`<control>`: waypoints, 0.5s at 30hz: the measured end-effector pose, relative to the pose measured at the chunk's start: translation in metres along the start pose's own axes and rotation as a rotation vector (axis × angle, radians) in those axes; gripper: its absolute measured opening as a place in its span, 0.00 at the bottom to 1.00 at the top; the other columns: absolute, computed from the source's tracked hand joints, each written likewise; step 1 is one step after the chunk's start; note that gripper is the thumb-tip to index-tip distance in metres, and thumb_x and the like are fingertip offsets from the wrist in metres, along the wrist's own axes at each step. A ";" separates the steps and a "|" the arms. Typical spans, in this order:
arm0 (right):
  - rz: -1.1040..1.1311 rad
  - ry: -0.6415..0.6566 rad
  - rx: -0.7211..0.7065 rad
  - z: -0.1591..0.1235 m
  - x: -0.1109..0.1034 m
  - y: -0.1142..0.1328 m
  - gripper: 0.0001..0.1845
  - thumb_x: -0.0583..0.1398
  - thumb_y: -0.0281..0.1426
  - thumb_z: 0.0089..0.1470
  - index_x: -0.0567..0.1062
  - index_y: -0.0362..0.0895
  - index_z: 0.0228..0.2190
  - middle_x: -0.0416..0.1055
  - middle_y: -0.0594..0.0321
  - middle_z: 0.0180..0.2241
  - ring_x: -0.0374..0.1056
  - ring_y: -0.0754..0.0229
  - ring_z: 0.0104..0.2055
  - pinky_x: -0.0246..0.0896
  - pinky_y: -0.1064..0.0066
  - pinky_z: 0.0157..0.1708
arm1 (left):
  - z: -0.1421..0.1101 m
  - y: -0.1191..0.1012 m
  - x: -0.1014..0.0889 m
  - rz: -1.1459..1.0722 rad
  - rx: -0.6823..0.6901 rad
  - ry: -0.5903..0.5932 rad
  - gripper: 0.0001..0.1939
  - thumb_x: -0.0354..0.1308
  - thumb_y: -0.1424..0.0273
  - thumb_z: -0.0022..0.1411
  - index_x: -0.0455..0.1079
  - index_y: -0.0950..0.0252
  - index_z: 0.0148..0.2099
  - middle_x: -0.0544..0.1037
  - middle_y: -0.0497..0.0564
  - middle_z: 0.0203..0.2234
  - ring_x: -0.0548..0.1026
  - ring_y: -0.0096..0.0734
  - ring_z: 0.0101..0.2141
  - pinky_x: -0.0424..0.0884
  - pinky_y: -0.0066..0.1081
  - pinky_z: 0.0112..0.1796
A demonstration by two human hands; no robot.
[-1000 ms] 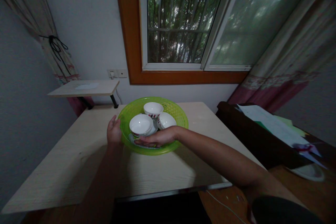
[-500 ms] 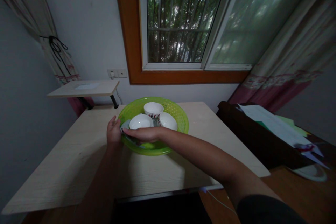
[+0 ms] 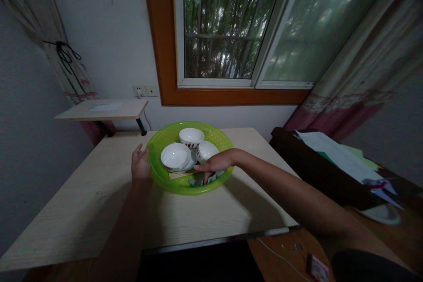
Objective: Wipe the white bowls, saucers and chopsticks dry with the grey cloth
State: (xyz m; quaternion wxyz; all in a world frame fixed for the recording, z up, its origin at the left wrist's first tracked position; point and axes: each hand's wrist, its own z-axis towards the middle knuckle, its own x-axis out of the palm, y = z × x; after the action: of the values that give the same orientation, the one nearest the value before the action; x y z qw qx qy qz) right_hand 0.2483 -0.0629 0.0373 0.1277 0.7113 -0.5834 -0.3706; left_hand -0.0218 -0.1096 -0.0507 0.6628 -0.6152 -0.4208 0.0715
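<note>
A round green plastic basket stands on the table. Three white bowls sit in it: a back bowl with a red and dark pattern, a left bowl on a white plate, and a tilted right bowl. Light wooden chopsticks lie in front of the plate. My right hand is closed on a grey-green cloth, pressed to the inside of the basket's front right wall. My left hand rests against the outer left rim, fingers stretched upward and apart.
The pale wooden table has a small raised shelf at its back left. A window is behind. To the right, a dark piece of furniture bears papers. A cable hangs below the front edge.
My right hand has moved with the cloth from the basket's left side to its front right, uncovering the plate and chopsticks. My left hand stays at the left rim.
</note>
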 end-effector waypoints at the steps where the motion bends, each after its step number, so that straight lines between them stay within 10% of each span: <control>1: -0.051 -0.019 0.011 -0.003 0.000 0.001 0.44 0.45 0.60 0.63 0.85 0.37 0.38 0.79 0.49 0.41 0.72 0.52 0.49 0.59 0.61 0.61 | 0.000 0.000 0.000 0.006 0.002 0.003 0.28 0.58 0.75 0.63 0.63 0.57 0.65 0.79 0.57 0.50 0.80 0.41 0.44 0.78 0.33 0.38; 6: -0.072 -0.025 -0.079 0.000 0.014 0.019 0.38 0.44 0.53 0.68 0.82 0.38 0.47 0.77 0.51 0.49 0.70 0.52 0.56 0.54 0.62 0.65 | -0.001 0.000 0.001 0.014 0.007 -0.018 0.31 0.58 0.74 0.63 0.60 0.56 0.67 0.78 0.56 0.50 0.81 0.42 0.44 0.78 0.34 0.38; 12: 0.055 -0.168 -0.592 0.045 0.043 0.042 0.32 0.53 0.47 0.67 0.65 0.42 0.64 0.62 0.58 0.66 0.51 0.56 0.70 0.40 0.68 0.70 | -0.002 0.000 0.002 0.008 0.026 -0.018 0.30 0.59 0.74 0.63 0.61 0.56 0.66 0.78 0.57 0.49 0.80 0.41 0.43 0.78 0.33 0.38; 15: 0.137 -0.207 -0.558 0.067 0.049 0.047 0.31 0.49 0.47 0.68 0.65 0.42 0.64 0.62 0.57 0.65 0.50 0.55 0.71 0.43 0.67 0.70 | 0.000 0.001 0.001 0.027 0.019 -0.037 0.30 0.59 0.74 0.63 0.62 0.56 0.66 0.78 0.57 0.51 0.80 0.40 0.43 0.78 0.32 0.38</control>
State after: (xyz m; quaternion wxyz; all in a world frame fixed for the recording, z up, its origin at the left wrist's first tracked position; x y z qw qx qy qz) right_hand 0.1708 -0.1049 0.0017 0.2825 0.5663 -0.5156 -0.5777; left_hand -0.0211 -0.1086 -0.0513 0.6596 -0.6132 -0.4240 0.0959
